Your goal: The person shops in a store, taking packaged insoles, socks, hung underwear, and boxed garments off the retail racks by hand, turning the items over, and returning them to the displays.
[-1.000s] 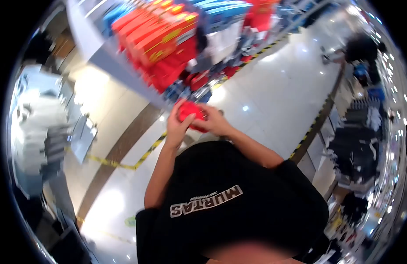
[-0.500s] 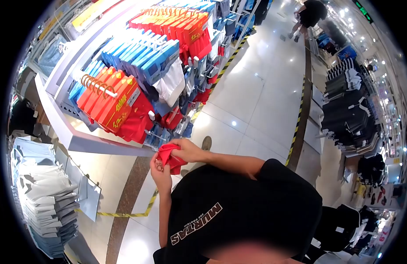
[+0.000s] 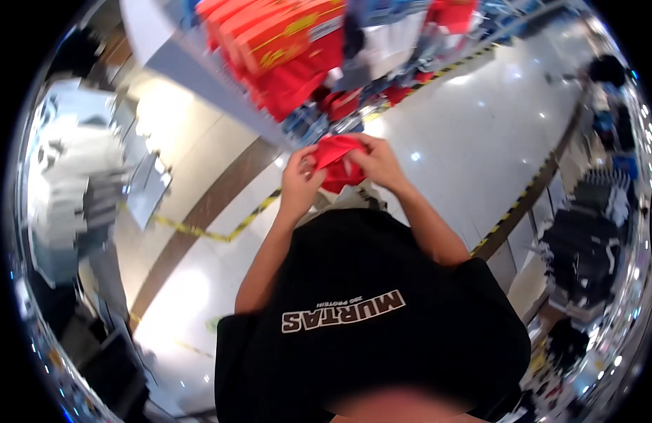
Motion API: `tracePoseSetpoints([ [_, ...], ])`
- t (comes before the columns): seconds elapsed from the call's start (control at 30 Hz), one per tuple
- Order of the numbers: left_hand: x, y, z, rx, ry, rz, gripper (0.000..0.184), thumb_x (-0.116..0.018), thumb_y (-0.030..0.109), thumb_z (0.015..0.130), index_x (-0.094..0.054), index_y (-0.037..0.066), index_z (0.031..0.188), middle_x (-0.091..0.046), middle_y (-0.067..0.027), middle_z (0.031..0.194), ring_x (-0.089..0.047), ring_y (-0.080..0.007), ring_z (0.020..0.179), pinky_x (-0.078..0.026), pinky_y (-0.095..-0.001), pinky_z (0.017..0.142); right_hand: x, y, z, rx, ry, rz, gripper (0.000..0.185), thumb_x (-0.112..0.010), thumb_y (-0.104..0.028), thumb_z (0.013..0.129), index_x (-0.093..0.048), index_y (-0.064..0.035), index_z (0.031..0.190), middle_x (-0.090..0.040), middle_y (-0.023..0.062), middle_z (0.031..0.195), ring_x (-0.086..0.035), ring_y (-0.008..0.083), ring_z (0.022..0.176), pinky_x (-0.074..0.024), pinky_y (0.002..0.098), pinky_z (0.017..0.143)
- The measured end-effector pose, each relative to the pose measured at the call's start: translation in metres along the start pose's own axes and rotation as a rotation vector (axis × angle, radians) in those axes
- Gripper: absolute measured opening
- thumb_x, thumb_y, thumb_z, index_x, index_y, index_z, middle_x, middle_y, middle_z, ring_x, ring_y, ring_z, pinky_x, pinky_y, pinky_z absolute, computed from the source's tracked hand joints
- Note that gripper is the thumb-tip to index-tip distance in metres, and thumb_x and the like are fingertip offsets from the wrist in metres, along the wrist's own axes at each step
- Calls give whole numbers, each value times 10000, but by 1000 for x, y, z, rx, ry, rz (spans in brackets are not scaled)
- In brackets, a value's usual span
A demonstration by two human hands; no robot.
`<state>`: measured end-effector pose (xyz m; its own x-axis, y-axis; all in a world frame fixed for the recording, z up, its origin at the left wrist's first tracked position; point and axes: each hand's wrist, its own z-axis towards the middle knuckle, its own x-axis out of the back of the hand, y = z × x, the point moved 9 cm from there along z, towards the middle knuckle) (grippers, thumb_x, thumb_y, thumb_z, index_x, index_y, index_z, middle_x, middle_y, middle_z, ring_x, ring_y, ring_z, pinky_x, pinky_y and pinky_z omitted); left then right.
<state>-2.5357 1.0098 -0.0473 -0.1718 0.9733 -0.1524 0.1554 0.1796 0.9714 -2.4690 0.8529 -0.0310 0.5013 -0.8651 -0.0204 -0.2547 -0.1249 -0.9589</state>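
Note:
A small red cloth garment (image 3: 336, 151) is stretched between my two hands in front of my chest; its exact kind is hard to tell. My left hand (image 3: 301, 185) pinches its left edge with bent fingers. My right hand (image 3: 380, 166) grips the other side, thumb in front of the fabric. The lower part of the garment hangs loose in folds between them. Just beyond my hands are red packs (image 3: 280, 53) with orange header cards, hanging in a row on a display rack.
The rack's pale base edge (image 3: 199, 84) runs diagonally toward my hands. White and grey clothes (image 3: 79, 162) hang at the left, dark clothes (image 3: 583, 240) at the right. Yellow-black tape (image 3: 523, 194) lines the tiled aisle (image 3: 438, 162). A person (image 3: 607, 70) is far off at upper right.
My view has turned and tilted down, so rack and aisle shift in the picture. My hands have moved apart a little, spreading the red garment, which was bunched before.

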Motion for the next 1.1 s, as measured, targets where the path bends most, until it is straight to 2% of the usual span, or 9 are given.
tracePoseSetpoints([
  [0.27, 36, -13, -22, -6, 212, -166, 455, -661, 116, 895, -489, 18, 1305, -506, -69, 1139, -569, -116, 936, -487, -248, 765, -18, -26, 2, 84, -17, -133, 312, -594, -80, 892, -618, 52, 1174, -678, 79, 1027, -610, 112, 917, -497, 266, 830],
  [0.3, 46, -26, -24, 102, 256, -183, 482, -592, 287, 957, -458, 29, 1341, -487, -91, 1233, -571, -161, 1033, -498, -315, 825, -22, -28, 2, 89, -47, -145, 306, -588, -75, 899, -618, 58, 1173, -674, 72, 1033, -600, 105, 921, -492, 261, 832],
  [0.43, 40, -70, -48, 644, 326, -587, 529, -492, 451, 986, -476, 46, 1326, -503, -112, 1326, -584, -247, 1085, -507, -391, 894, -64, -49, -16, 317, -302, -573, 356, -620, -64, 818, -649, -61, 1173, -641, 146, 984, -631, 267, 944, -490, 338, 864],
  [0.57, -2, -84, -39, 575, -135, -870, 455, -546, 341, 978, -501, 5, 1281, -624, -138, 1175, -630, -230, 1060, -528, -363, 895, -109, -34, -42, 466, -515, -755, 351, -666, -135, 822, -652, -67, 1167, -648, 163, 1022, -626, 331, 975, -496, 388, 864],
  [0.63, 9, -94, -38, 503, -87, -623, 401, -567, 271, 965, -518, -1, 1255, -637, -134, 1155, -646, -223, 1021, -532, -346, 886, -118, -26, -46, 478, -567, -776, 342, -687, -165, 833, -658, -75, 1162, -653, 136, 1016, -637, 276, 960, -500, 362, 844],
  [0.73, 18, -94, -33, 412, -69, -574, 327, -599, 110, 933, -536, 11, 1237, -639, -131, 1169, -653, -224, 1033, -535, -356, 910, -81, -28, -33, 124, -450, -395, 302, -698, -195, 863, -674, -48, 1126, -649, 85, 1026, -623, 168, 935, -492, 303, 806],
  [0.87, 13, -51, -29, 296, 21, -662, 349, -606, 17, 905, -526, 1, 1244, -634, -124, 1169, -651, -221, 1031, -530, -353, 916, 13, 6, 8, 95, 143, -174, 376, -671, -184, 904, -599, 14, 1215, -626, 58, 1073, -592, 112, 937, -479, 262, 798],
  [1.0, 4, -30, -23, 251, -32, -610, 378, -624, 33, 901, -515, -3, 1261, -635, -117, 1154, -640, -203, 1027, -518, -332, 906, -14, 23, 12, -49, -83, 246, 443, -686, -166, 900, -538, 21, 1274, -646, 111, 1150, -591, 146, 1074, -491, 294, 886],
  [1.1, 15, -32, -19, 155, 64, -432, 400, -636, 52, 901, -508, -14, 1274, -632, -120, 1155, -615, -186, 1059, -498, -320, 929, -16, 20, 20, -39, -77, 274, 390, -691, -176, 900, -563, 10, 1218, -663, 96, 1112, -627, 148, 995, -501, 295, 876],
])
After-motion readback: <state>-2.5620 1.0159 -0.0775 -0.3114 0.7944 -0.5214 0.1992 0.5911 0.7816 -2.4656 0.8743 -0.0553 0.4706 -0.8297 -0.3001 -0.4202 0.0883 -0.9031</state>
